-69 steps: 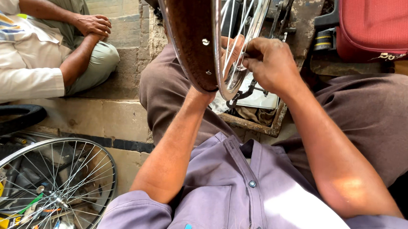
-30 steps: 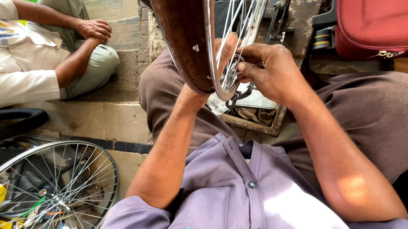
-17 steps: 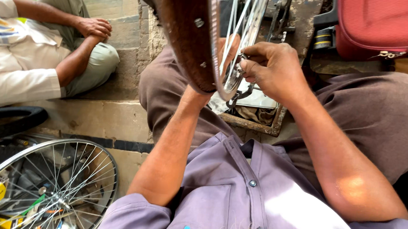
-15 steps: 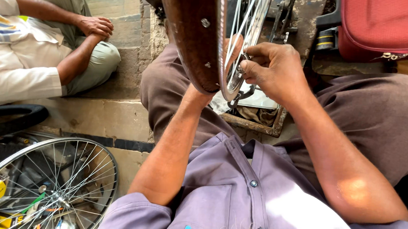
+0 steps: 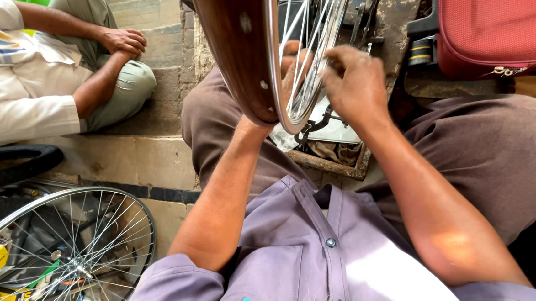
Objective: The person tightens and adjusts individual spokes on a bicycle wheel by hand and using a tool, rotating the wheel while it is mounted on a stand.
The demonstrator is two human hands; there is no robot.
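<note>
Bicycle wheel rim [image 5: 240, 48]: upper part cut off by the top edge. Left hand [image 5: 292, 67]: mostly hidden behind the rim, fingertips showing through the spokes [image 5: 307, 40]. Right hand [image 5: 354, 81]: fingertips blurred, anything pinched there unreadable. Red bag [image 5: 509, 29]: cut by top and right edges. Second wheel [image 5: 66, 249]: cut by the bottom edge.
</note>
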